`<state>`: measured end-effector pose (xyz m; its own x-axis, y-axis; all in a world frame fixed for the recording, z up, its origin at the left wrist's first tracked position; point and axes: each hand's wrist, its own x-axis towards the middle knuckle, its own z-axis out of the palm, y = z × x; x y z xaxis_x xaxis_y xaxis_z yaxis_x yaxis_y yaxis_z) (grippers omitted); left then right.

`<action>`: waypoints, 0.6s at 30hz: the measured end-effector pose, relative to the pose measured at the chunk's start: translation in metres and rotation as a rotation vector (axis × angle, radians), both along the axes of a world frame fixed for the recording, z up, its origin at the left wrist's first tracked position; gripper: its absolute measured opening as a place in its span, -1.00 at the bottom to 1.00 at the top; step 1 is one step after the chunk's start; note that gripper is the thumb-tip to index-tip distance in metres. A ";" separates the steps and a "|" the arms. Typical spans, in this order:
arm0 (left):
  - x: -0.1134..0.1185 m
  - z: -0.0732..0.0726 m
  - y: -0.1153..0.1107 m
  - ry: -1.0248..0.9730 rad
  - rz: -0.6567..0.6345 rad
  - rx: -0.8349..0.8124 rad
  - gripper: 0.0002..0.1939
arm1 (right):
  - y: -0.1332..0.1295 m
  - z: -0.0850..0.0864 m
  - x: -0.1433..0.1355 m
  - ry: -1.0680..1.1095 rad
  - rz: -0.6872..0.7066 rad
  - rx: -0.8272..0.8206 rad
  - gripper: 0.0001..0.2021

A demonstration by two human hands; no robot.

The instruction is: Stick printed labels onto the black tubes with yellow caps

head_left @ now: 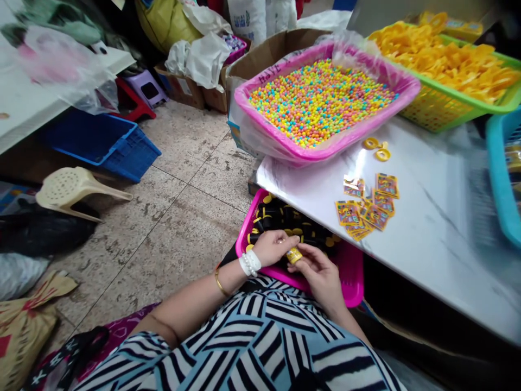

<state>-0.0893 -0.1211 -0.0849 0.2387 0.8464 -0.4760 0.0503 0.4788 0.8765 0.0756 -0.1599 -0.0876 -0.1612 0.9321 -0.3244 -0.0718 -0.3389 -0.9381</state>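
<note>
Both hands meet above a pink basket [352, 271] that rests at my lap and holds several black pieces with yellow caps [285, 217]. Between my fingers is a small yellow item [293, 254]. My left hand [272, 247], with a white band and beads at the wrist, pinches its upper left side. My right hand [321, 270] has its fingers closed round the lower right side. On the white table [427, 217] beside them lie several small printed yellow packets [376, 215] and a few yellow rings [382, 154].
A pink tray [303, 155] of coloured candy balls stands at the table's far corner. Behind it is a green basket [439, 117] of yellow parts; a blue basket [499, 179] is at right. A cream stool [63, 187] and blue crate [138, 155] are on the left floor.
</note>
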 end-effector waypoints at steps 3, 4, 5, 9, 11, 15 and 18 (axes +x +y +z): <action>0.000 0.002 -0.004 -0.277 0.006 -0.147 -0.42 | -0.002 -0.003 0.006 0.065 -0.049 0.099 -0.78; 0.000 0.003 -0.005 -0.417 0.012 -0.209 -0.43 | -0.002 -0.004 0.007 0.074 -0.086 0.134 -0.82; 0.000 0.004 -0.007 -0.542 0.022 -0.265 -0.46 | -0.002 -0.004 0.007 0.072 -0.118 0.162 -0.84; 0.001 0.005 -0.010 -0.663 0.093 -0.329 -0.50 | 0.002 0.002 0.008 -0.159 -0.093 0.360 -0.80; 0.002 0.007 -0.012 -0.677 0.120 -0.333 -0.50 | 0.003 0.007 0.009 -0.300 -0.025 0.505 -0.74; 0.003 0.011 -0.014 -0.736 0.085 -0.376 -0.52 | 0.002 0.011 0.011 -0.355 -0.029 0.628 -0.71; 0.001 0.009 -0.015 -0.744 0.069 -0.402 -0.51 | 0.001 0.014 0.011 -0.387 -0.027 0.651 -0.72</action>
